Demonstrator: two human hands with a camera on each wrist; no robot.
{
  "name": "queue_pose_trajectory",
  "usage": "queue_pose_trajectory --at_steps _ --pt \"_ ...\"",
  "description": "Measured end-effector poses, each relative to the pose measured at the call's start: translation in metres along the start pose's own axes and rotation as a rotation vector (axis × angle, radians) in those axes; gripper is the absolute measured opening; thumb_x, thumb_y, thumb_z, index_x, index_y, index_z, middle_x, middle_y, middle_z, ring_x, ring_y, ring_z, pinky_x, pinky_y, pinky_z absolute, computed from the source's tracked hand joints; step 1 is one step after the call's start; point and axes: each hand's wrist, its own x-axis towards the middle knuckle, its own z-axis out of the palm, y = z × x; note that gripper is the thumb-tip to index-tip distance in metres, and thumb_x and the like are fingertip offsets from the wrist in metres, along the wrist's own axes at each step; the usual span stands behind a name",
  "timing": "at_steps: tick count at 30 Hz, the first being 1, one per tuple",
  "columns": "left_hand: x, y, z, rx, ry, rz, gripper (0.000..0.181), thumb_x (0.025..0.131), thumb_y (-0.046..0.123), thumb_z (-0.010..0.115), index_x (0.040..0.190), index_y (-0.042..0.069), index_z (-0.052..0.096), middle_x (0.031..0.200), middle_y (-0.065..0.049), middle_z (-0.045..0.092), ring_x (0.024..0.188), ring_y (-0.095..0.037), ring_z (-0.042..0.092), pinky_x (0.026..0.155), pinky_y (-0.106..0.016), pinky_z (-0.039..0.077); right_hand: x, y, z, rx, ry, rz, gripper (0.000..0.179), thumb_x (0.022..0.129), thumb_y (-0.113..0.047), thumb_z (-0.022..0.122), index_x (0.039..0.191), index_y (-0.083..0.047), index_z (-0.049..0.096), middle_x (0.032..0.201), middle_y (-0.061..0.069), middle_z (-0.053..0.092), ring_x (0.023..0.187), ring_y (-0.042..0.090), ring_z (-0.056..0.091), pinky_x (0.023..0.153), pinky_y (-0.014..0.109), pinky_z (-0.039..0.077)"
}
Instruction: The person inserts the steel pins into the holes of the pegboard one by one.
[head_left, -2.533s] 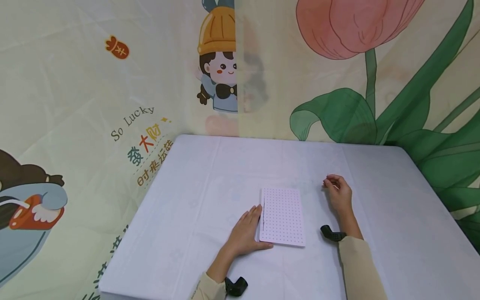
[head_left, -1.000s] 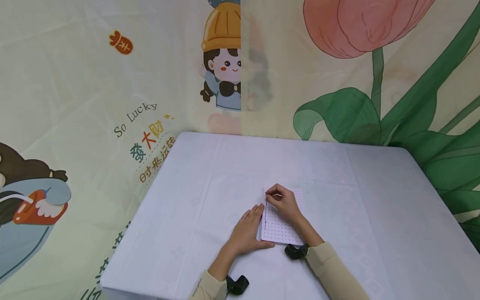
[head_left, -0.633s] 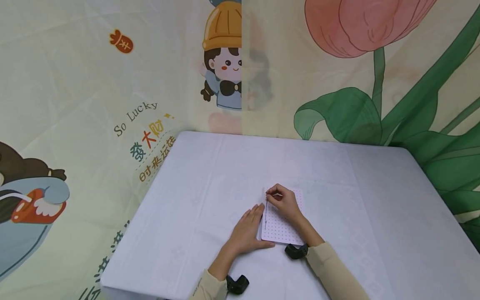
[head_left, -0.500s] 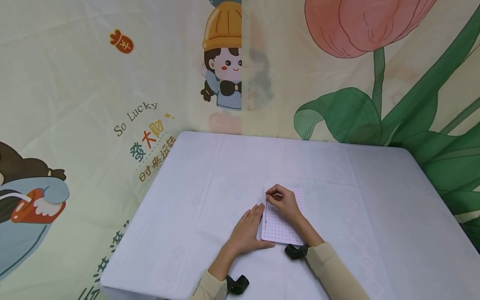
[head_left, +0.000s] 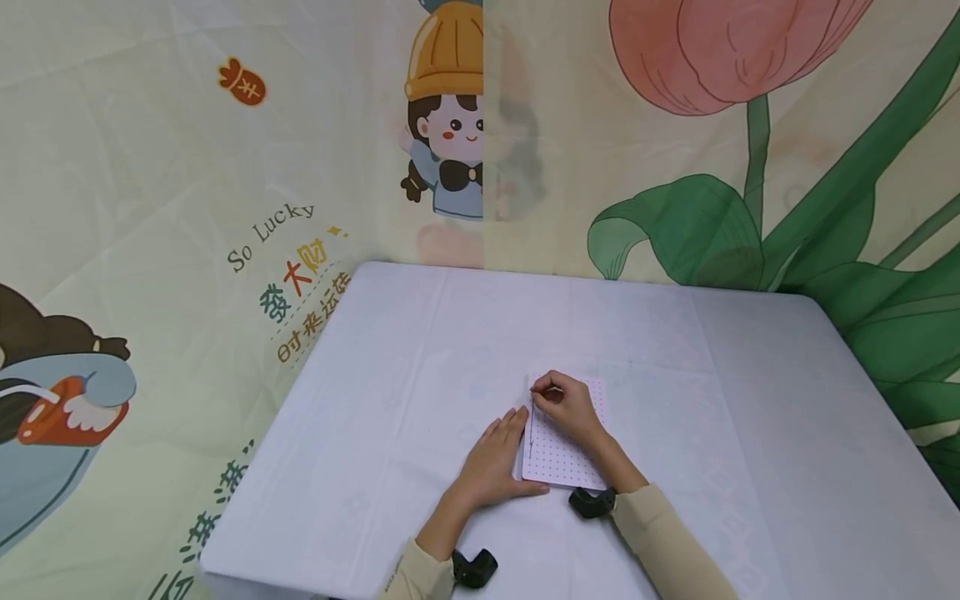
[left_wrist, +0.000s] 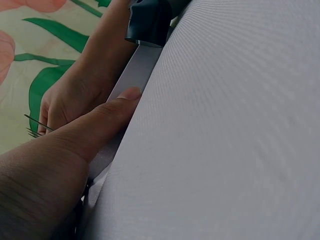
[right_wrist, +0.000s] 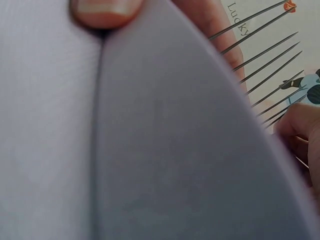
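A white block (head_left: 561,467) with a grid of small holes lies on the table. My left hand (head_left: 487,467) rests along its left side, fingers straight, thumb against the near edge; the left wrist view shows that thumb on the block's side wall. Over the far left corner, my right hand (head_left: 568,408) has thumb and index finger together, pinching what looks like a thin metal needle, mostly hidden by the fingers. In the right wrist view, several needles (right_wrist: 270,64) stand upright in a row along the block's left edge, up to the right hand's curled fingers.
A white cloth covers the table (head_left: 420,367). Printed fabric (head_left: 300,100) hangs behind and to the left. Black wrist cameras (head_left: 474,570) sit on both wrists, the right one close to the block's near right corner.
My right hand has come from right of the block to its far left corner, then dipped slightly toward the near side over the last half second. My left hand has stayed at the block.
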Motion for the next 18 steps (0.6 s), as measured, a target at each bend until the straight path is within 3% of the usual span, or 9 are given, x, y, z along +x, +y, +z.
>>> queue_pose_trajectory --at_steps 9,18 --pt "0.0001 -0.0001 0.0002 -0.002 -0.007 0.003 0.114 0.069 0.069 0.062 0.147 0.001 0.014 0.151 -0.008 0.020 0.139 -0.018 0.014 0.113 -0.032 0.013 0.0006 0.0035 -0.0016 0.051 -0.020 0.025 0.007 0.078 0.013 0.063 0.083 0.011 0.061 0.087 0.022 0.063 0.078 0.028 0.064 0.071 0.035 0.056" --pt "0.0008 0.0005 -0.0001 0.000 -0.008 0.002 0.114 0.069 0.068 0.063 0.147 0.001 0.015 0.151 -0.008 0.021 0.139 -0.019 0.014 0.113 -0.032 0.014 0.0007 0.0013 -0.0036 0.064 -0.043 0.043 0.006 0.078 0.014 0.063 0.081 0.011 0.059 0.089 0.024 0.063 0.080 0.031 0.063 0.075 0.038 0.055"
